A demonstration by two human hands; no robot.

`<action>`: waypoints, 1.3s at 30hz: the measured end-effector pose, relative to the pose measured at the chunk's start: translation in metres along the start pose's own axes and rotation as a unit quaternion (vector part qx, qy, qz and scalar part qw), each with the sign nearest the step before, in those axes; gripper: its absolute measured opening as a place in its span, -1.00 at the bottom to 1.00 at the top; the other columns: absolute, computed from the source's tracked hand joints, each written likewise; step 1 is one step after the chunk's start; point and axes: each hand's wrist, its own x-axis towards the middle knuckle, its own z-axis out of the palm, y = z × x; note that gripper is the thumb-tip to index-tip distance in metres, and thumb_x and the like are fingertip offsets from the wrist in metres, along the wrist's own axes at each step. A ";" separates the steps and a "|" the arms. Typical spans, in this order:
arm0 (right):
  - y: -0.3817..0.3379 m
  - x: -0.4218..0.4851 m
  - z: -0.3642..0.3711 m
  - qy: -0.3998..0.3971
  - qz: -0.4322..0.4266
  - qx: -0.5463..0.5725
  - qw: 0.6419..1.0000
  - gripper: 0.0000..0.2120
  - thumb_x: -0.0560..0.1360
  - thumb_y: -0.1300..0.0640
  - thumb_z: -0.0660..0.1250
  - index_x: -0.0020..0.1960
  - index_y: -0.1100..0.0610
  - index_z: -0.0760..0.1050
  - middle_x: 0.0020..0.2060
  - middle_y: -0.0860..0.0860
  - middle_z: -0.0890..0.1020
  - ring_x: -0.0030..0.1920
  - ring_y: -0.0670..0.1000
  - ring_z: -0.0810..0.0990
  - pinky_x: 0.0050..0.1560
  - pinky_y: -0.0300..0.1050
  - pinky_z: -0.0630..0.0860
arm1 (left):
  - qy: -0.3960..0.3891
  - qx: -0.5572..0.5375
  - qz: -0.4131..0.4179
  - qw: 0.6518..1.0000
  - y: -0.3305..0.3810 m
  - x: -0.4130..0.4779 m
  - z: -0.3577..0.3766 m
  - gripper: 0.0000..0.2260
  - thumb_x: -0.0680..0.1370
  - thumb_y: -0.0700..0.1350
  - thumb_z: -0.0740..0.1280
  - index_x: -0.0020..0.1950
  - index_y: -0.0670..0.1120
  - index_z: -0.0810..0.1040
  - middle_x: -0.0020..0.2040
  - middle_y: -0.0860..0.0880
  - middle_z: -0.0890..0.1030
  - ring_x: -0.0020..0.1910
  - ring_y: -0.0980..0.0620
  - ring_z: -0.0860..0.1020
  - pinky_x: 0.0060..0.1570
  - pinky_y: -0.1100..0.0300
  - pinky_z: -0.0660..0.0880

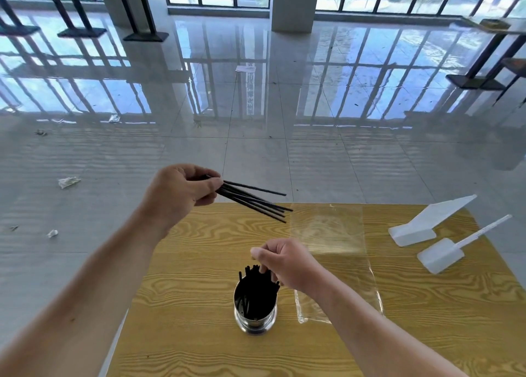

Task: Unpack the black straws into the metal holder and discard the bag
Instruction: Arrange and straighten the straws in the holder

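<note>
A shiny metal holder [255, 318] stands on the wooden table [182, 305] near its middle, with several black straws [256, 285] upright inside it. My right hand [284, 262] hovers right over the holder's mouth, its fingertips pinching the tops of those straws. My left hand [179, 191] is raised above the table's far left corner and grips a small bundle of black straws [256, 201] that points to the right. A clear plastic bag [333, 251] lies flat on the table behind and to the right of the holder.
Two white plastic scoops [427, 223] [447, 251] lie at the table's right side. Beyond the table is a glossy tiled floor with bits of litter [68, 181] on the left, table legs and windows farther back.
</note>
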 end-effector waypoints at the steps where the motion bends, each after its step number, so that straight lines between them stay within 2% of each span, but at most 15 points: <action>1: -0.006 0.000 0.001 -0.019 0.002 0.043 0.999 -0.64 0.56 -0.29 0.42 -0.05 0.01 0.66 -0.21 -0.02 0.75 -0.35 -0.10 0.62 -0.36 -0.21 0.56 | -0.002 -0.044 -0.026 0.999 -0.006 -0.002 0.002 -0.96 0.49 -0.26 0.55 -0.10 -0.14 0.77 -0.26 -0.06 0.72 -0.30 0.09 0.69 -0.22 0.28 0.66; 3: -0.017 0.001 0.000 -0.048 0.016 0.184 0.982 -0.50 0.52 -0.32 0.48 0.23 0.04 0.62 -0.08 0.04 0.77 -0.29 -0.02 0.67 -0.32 -0.14 0.61 | -0.010 -0.113 -0.087 0.990 -0.020 -0.005 0.007 -0.93 0.40 -0.19 0.58 -0.14 -0.14 0.78 -0.26 -0.04 0.72 -0.31 0.11 0.69 -0.23 0.28 0.66; 5: -0.025 0.001 -0.005 -0.051 0.039 0.333 0.941 -0.33 0.43 -0.33 0.52 0.30 0.15 0.58 -0.04 0.09 0.76 -0.27 0.04 0.68 -0.31 -0.12 0.62 | -0.024 -0.139 -0.138 0.980 -0.038 -0.009 0.011 -0.87 0.33 -0.16 0.58 -0.15 -0.13 0.81 -0.23 -0.06 0.73 -0.30 0.10 0.70 -0.24 0.27 0.66; 7: -0.030 0.000 -0.013 -0.034 0.041 0.405 0.913 -0.38 0.44 -0.30 0.50 0.23 0.19 0.60 -0.04 0.11 0.75 -0.27 0.06 0.68 -0.30 -0.11 0.61 | -0.037 -0.148 -0.174 0.973 -0.056 -0.014 0.015 -0.84 0.32 -0.17 0.59 -0.12 -0.15 0.81 -0.20 -0.09 0.74 -0.28 0.08 0.71 -0.24 0.26 0.67; 10: -0.034 0.001 -0.023 0.009 0.034 0.435 0.900 -0.56 0.51 -0.19 0.47 0.20 0.12 0.67 -0.05 0.14 0.75 -0.27 0.08 0.69 -0.28 -0.09 0.66 | -0.047 -0.170 -0.212 0.961 -0.078 -0.022 0.021 -0.83 0.33 -0.20 0.58 -0.09 -0.17 0.81 -0.20 -0.10 0.73 -0.27 0.06 0.71 -0.22 0.24 0.68; 12: -0.034 0.004 -0.027 0.052 0.034 0.413 0.909 -0.69 0.62 -0.09 0.43 0.12 0.16 0.69 -0.07 0.15 0.75 -0.28 0.08 0.71 -0.27 -0.06 0.70 | -0.061 -0.170 -0.233 0.956 -0.088 -0.026 0.027 -0.83 0.35 -0.21 0.58 -0.07 -0.17 0.81 -0.18 -0.11 0.74 -0.24 0.05 0.72 -0.21 0.23 0.68; 14: -0.034 0.006 -0.030 0.089 0.026 0.351 0.932 -0.73 0.71 0.02 0.36 0.05 0.22 0.68 -0.14 0.15 0.76 -0.29 0.09 0.73 -0.25 -0.02 0.73 | -0.082 -0.150 -0.250 0.953 -0.096 -0.031 0.034 -0.87 0.43 -0.23 0.56 -0.04 -0.20 0.79 -0.16 -0.13 0.74 -0.22 0.02 0.72 -0.19 0.20 0.69; 17: -0.033 0.006 -0.036 0.121 -0.004 0.241 0.963 -0.70 0.72 0.09 0.32 -0.06 0.23 0.68 -0.23 0.19 0.77 -0.26 0.14 0.77 -0.16 0.11 0.78 | -0.123 -0.030 -0.244 0.961 -0.104 -0.038 0.038 -0.88 0.57 -0.16 0.52 0.09 -0.13 0.76 -0.08 -0.11 0.77 -0.12 0.01 0.73 -0.11 0.15 0.66; 20: -0.030 0.003 -0.041 0.132 -0.038 0.118 0.983 -0.70 0.70 0.09 0.33 -0.13 0.19 0.70 -0.28 0.17 0.77 -0.27 0.17 0.78 -0.20 0.08 0.77 | -0.108 0.095 -0.210 0.967 -0.113 -0.040 0.037 -0.90 0.58 -0.08 0.53 0.08 -0.04 0.75 -0.03 -0.04 0.77 -0.05 0.02 0.71 -0.11 0.16 0.62; 26: -0.024 -0.001 -0.034 0.066 -0.007 -0.015 0.998 -0.72 0.66 0.00 0.37 -0.12 0.15 0.67 -0.28 0.07 0.77 -0.29 0.04 0.78 -0.25 -0.09 0.73 | -0.071 0.230 -0.147 0.959 -0.128 -0.043 0.035 -0.96 0.58 0.00 0.50 0.01 0.08 0.70 -0.06 0.04 0.75 -0.07 0.06 0.70 -0.16 0.21 0.57; 28: -0.015 -0.001 -0.019 0.035 0.014 -0.052 0.998 -0.75 0.65 -0.06 0.39 -0.09 0.08 0.66 -0.24 0.05 0.78 -0.26 -0.02 0.78 -0.20 -0.08 0.75 | -0.076 0.250 -0.139 0.955 -0.130 -0.044 0.036 -0.94 0.58 0.01 0.49 0.03 0.11 0.67 -0.05 0.07 0.73 -0.08 0.10 0.69 -0.14 0.19 0.61; 30: 0.000 -0.002 -0.004 -0.013 0.035 -0.136 0.990 -0.80 0.61 -0.13 0.40 -0.05 -0.02 0.64 -0.17 -0.02 0.76 -0.20 -0.06 0.75 -0.16 -0.08 0.73 | -0.079 0.285 -0.128 0.947 -0.133 -0.045 0.039 -0.91 0.58 0.04 0.48 0.05 0.15 0.63 -0.02 0.11 0.71 -0.06 0.14 0.67 -0.08 0.15 0.64; 32: 0.015 -0.004 0.005 -0.057 0.041 -0.222 0.972 -0.80 0.58 -0.18 0.40 0.05 -0.08 0.64 -0.11 -0.10 0.72 -0.13 -0.10 0.70 -0.14 -0.12 0.66 | -0.082 0.327 -0.113 0.935 -0.137 -0.048 0.041 -0.86 0.57 0.07 0.47 0.09 0.19 0.59 0.05 0.16 0.66 0.01 0.18 0.64 0.04 0.09 0.64; 34: 0.026 -0.006 0.004 -0.053 0.054 -0.200 0.977 -0.77 0.56 -0.21 0.40 0.13 -0.13 0.63 -0.08 -0.14 0.70 -0.11 -0.12 0.69 -0.14 -0.15 0.61 | -0.100 0.343 -0.110 0.927 -0.140 -0.050 0.042 -0.77 0.55 0.10 0.47 0.18 0.21 0.57 0.14 0.18 0.62 0.08 0.20 0.60 0.12 0.07 0.62; 39: 0.048 -0.010 -0.006 0.038 0.067 -0.159 0.984 -0.77 0.57 -0.20 0.40 0.18 -0.16 0.59 -0.10 -0.12 0.69 -0.15 -0.13 0.66 -0.21 -0.22 0.51 | -0.180 0.376 -0.130 0.900 -0.149 -0.055 0.050 -0.37 0.41 0.20 0.51 0.46 0.21 0.44 0.31 0.14 0.51 0.10 0.19 0.58 -0.09 0.28 0.53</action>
